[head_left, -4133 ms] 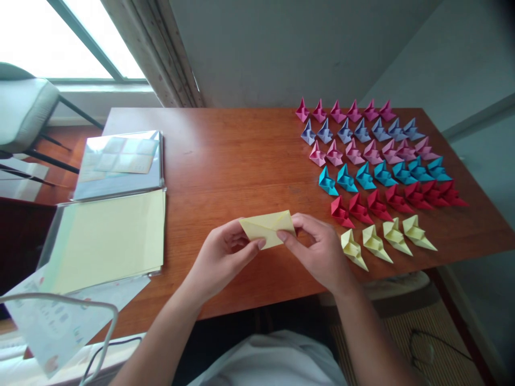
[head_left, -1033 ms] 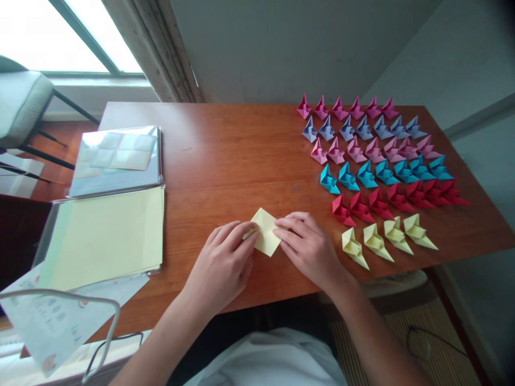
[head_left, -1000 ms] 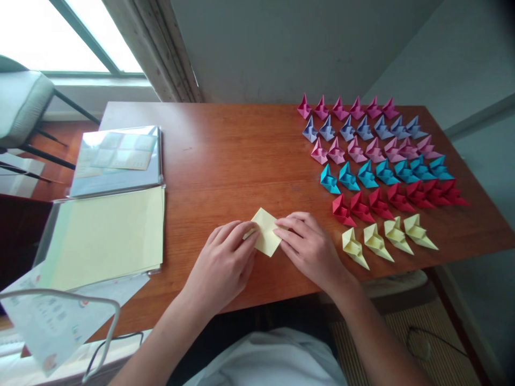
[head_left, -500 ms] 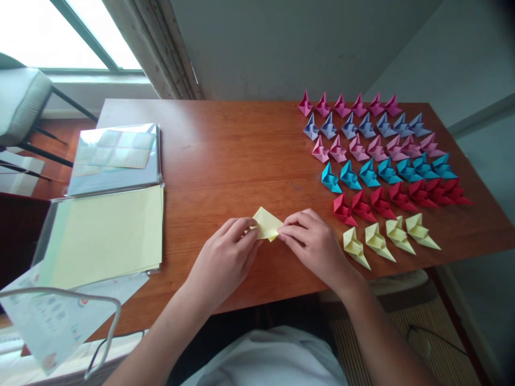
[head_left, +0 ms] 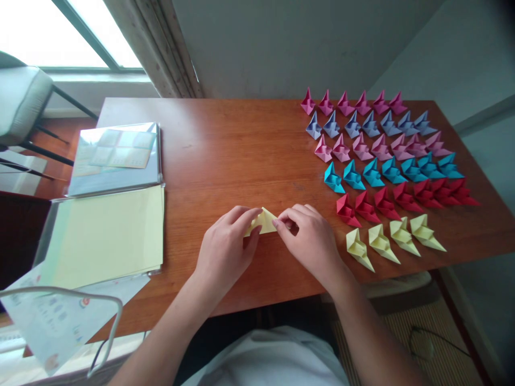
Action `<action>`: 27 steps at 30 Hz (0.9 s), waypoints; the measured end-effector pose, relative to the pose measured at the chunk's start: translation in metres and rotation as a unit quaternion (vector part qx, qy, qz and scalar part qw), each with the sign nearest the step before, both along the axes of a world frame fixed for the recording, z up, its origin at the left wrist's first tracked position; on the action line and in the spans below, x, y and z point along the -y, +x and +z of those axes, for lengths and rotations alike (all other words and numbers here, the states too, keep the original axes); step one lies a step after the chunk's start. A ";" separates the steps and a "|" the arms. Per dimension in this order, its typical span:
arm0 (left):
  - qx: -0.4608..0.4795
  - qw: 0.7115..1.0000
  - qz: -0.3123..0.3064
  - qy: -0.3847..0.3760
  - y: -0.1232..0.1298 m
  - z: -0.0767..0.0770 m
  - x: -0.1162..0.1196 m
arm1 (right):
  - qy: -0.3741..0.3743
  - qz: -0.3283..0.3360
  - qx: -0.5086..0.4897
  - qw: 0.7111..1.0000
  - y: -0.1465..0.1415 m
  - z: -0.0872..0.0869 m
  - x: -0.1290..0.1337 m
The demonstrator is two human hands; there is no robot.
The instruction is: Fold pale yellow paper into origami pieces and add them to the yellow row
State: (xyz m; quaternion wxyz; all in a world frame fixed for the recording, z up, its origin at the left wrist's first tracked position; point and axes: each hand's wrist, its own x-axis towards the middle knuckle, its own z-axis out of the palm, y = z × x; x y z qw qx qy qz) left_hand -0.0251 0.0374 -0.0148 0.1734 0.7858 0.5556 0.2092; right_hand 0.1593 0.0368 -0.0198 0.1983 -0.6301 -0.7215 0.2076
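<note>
A small piece of folded pale yellow paper (head_left: 266, 222) is held between my two hands, just above the wooden table near its front edge. My left hand (head_left: 230, 238) pinches its left side between thumb and fingers, which cover part of it. At the right corner, the thumb and fingertips of my right hand (head_left: 308, 236) are closed on the paper. The piece now shows a low triangular shape with a point at the top. Several finished-looking yellow origami pieces (head_left: 382, 244) stand in a row to the right of my right hand.
Rows of origami in red (head_left: 386, 205), blue (head_left: 372, 172), pink (head_left: 362, 147), lavender (head_left: 352, 126) and magenta (head_left: 345, 104) fill the table's right side. At left lies an open clear folder (head_left: 116, 179) with yellow sheets (head_left: 108, 236). A white curved tube (head_left: 116, 321) rises at the lower left.
The yellow paper has gone from a wider diamond-like shape to a lower triangle. My left thumb now lies across its front, and my right fingers have curled at its right corner.
</note>
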 end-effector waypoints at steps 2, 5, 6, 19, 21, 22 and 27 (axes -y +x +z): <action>0.002 1.000 0.000 0.009 0.000 -0.001 0.000 | 0.004 -0.010 -0.002 1.000 -0.001 -0.002 0.000; 0.010 1.000 0.008 0.025 0.000 -0.002 0.000 | 0.005 -0.022 -0.002 1.000 -0.002 -0.003 -0.001; 0.013 0.999 0.013 0.028 0.000 -0.003 0.000 | 0.004 -0.025 -0.002 1.000 -0.002 -0.002 -0.002; -0.005 0.999 0.020 0.027 0.002 -0.003 0.000 | 0.000 -0.058 0.011 0.998 -0.009 -0.002 -0.004; -0.015 0.999 0.011 0.033 0.003 -0.002 0.002 | 0.002 -0.060 0.017 0.998 -0.010 -0.003 -0.005; -0.027 0.999 0.003 0.036 0.004 0.000 0.003 | 0.004 -0.061 0.022 0.998 -0.010 -0.003 -0.005; -0.131 0.988 -0.053 0.065 0.012 0.006 0.015 | -0.007 -0.059 0.044 0.997 -0.012 -0.001 -0.006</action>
